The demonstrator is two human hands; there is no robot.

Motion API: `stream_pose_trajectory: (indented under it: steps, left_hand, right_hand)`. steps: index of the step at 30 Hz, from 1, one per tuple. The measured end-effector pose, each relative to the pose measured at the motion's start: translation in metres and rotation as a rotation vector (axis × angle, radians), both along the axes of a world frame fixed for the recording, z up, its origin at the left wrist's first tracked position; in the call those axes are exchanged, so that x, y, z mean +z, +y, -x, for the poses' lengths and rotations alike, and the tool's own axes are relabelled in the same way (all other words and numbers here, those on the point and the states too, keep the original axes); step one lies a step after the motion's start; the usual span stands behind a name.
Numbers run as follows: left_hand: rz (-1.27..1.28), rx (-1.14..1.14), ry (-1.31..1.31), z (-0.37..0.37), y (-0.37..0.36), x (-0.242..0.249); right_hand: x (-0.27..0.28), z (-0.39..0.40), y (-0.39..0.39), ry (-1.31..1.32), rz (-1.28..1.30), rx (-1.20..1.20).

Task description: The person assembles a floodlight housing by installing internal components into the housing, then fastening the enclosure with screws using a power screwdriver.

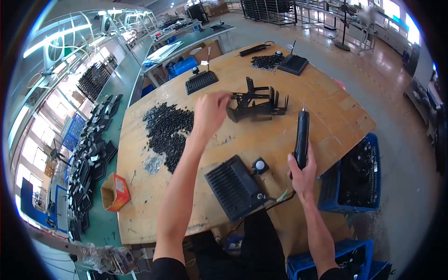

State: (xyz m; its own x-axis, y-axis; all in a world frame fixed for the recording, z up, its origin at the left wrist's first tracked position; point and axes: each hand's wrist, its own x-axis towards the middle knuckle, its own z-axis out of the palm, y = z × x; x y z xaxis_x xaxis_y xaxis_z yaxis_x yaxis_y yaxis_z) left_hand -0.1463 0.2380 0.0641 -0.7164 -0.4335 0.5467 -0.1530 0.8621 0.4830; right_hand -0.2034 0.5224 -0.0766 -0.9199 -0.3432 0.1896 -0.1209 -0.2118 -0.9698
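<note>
Head view: our left hand (211, 111) is pinching a stiff, sharp-edged black bent-metal bracket (255, 105) at twelve o'clock on the wooden tabletop (326, 116); our right hand (302, 173) is gripping a black electric screwdriver (301, 137) upright.

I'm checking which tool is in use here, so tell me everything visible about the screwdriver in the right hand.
The electric screwdriver is a slim black cylinder, seemingly plastic, with a thin metal bit at its top. It stands nearly upright, bit pointing up and away, over the wooden table. The right hand grips its lower end. A dark cable seems to trail from near its base, passing the finned black housing.
</note>
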Motion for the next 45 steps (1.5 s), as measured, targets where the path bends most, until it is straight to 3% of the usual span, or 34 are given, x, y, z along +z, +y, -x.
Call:
stream_pose_trajectory:
  steps: [2, 4, 5, 7, 8, 11, 15, 17, 21, 23, 25, 30, 34, 36, 39, 42, 45]
  left_hand:
    - [0.176, -0.056, -0.109, 0.078, -0.071, -0.029]
    - [0.013, -0.132, -0.342, 0.125, -0.099, -0.041]
    - [0.005, -0.142, -0.339, 0.146, -0.108, -0.049]
    - [0.123, -0.123, -0.690, 0.181, -0.116, -0.067]
    - [0.116, -0.133, -0.693, 0.189, -0.112, -0.073]
    - [0.427, -0.075, -0.933, 0.203, -0.093, -0.081]
    - [0.455, -0.029, -0.790, 0.209, -0.090, -0.092]
    - [0.558, -0.055, -0.578, 0.207, -0.094, -0.097]
    - [0.504, -0.077, -0.667, 0.210, -0.101, -0.108]
    - [0.628, -0.089, -0.745, 0.206, -0.095, -0.100]
    - [0.653, -0.057, -0.613, 0.201, -0.093, -0.085]
    - [0.798, 0.059, -0.209, 0.156, -0.101, -0.018]
    - [0.520, 0.201, -0.228, 0.027, -0.059, 0.027]
    - [0.440, 0.214, -0.235, -0.070, -0.020, -0.003]
    - [0.025, 0.316, -0.313, -0.187, 0.057, -0.067]
    - [-0.356, 0.401, -0.352, -0.213, 0.112, -0.101]
    - [-0.254, 0.338, -0.303, -0.215, 0.120, -0.135]
  right_hand:
    - [0.002, -0.002, 0.000, 0.014, -0.028, 0.007]
    - [0.003, -0.004, 0.000, 0.007, -0.034, -0.003]
    - [0.004, -0.003, 0.000, 0.001, -0.031, -0.005]
    - [0.002, -0.001, 0.000, 0.010, -0.042, -0.006]
    - [0.000, 0.000, -0.001, 0.019, -0.043, 0.004]
    - [-0.004, 0.001, -0.003, 0.011, -0.047, -0.027]
    - [-0.002, 0.000, -0.003, 0.009, -0.041, -0.034]
    - [-0.003, 0.000, -0.003, 0.010, -0.038, -0.018]
    - [-0.001, -0.002, -0.004, 0.010, -0.041, -0.043]
    - [0.004, -0.003, -0.002, -0.033, -0.059, -0.037]
    - [0.002, 0.000, -0.002, -0.014, -0.056, -0.026]
    - [-0.001, 0.002, -0.002, 0.012, -0.044, 0.017]
    - [-0.007, -0.010, 0.005, -0.044, 0.004, 0.055]
    - [0.000, -0.027, 0.008, -0.154, 0.049, 0.094]
    - [-0.008, -0.072, 0.008, -0.131, 0.114, 0.138]
    - [-0.007, -0.113, -0.006, -0.124, 0.150, 0.174]
    - [-0.001, -0.135, -0.019, -0.130, 0.182, 0.192]
